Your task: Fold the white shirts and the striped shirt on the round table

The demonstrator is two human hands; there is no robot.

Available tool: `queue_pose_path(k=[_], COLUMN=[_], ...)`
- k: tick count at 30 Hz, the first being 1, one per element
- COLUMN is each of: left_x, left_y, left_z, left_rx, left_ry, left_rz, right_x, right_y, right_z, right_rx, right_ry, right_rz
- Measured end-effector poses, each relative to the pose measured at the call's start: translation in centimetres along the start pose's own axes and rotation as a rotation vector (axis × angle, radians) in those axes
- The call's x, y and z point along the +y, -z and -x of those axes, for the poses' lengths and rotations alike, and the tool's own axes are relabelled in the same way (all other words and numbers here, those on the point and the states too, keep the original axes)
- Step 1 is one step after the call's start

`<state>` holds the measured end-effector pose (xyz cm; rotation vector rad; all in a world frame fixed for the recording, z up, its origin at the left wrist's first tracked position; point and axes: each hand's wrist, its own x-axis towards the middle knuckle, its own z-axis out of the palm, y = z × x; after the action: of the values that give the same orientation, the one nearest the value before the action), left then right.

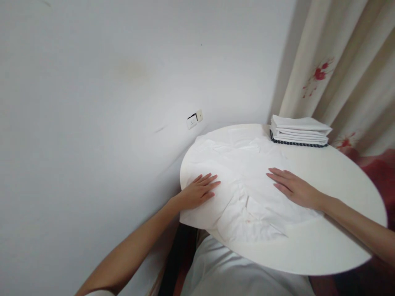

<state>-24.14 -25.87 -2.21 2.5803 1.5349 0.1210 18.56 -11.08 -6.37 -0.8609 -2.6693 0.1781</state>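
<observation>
A thin white cloth, apparently a garment (237, 172), lies spread over a white oval table (333, 242). Wrinkles and a puckered, gathered part show on its side nearest me, and part of its left side hangs over the table edge. My left hand (199, 192) rests flat on the left part of the cloth with its fingers spread. On the right part lies my right hand (293, 190), palm down and fingers stretched out. Neither hand grips anything. The exact kind of garment is hard to make out.
At the back right of the table stands a stack of folded white cloths (300, 130) on a dark patterned piece (299, 144). A white wall (108, 123) with a socket (191, 121) runs along the left. A flowered curtain (345, 61) hangs at the right, above red fabric (382, 176).
</observation>
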Motion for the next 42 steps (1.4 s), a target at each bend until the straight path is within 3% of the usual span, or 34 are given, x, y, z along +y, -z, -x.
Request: queue_pose_path(k=[4, 8, 13, 19, 26, 35, 39, 42], left_x=[1.8, 4.2, 5.0, 4.3, 3.4, 2.4, 2.7, 4.4], left_y=[0.8, 1.2, -0.1, -0.9, -2.0, -1.8, -1.4, -0.9], left_z=[2.5, 5.7, 8.4, 10.0, 11.2, 11.5, 11.4, 10.6], left_rx=[-0.047, -0.087, 0.023, 0.251, 0.525, 0.633, 0.642, 0.595], left_ry=[-0.007, -0.087, -0.104, -0.11, -0.088, -0.072, -0.077, -0.104], left_rz=[0.02, 0.059, -0.012, -0.069, -0.088, -0.076, -0.127, -0.175], right_x=[-2.2, -5.9, -9.0, -8.4, -5.9, -3.5, -5.1, -7.3], right_y=[1.4, 3.5, 4.4, 3.5, 4.6, 6.8, 7.1, 6.4], right_z=[0.9, 2.7, 5.1, 6.7, 9.1, 11.4, 10.7, 9.6], right_rx=[0.022, -0.023, -0.124, 0.005, 0.158, 0.074, 0.094, 0.081], right_ry=[0.011, 0.153, 0.303, 0.264, 0.272, 0.117, 0.21, 0.301], right_rz=[-0.06, -0.207, -0.269, -0.077, 0.091, 0.106, 0.112, 0.075])
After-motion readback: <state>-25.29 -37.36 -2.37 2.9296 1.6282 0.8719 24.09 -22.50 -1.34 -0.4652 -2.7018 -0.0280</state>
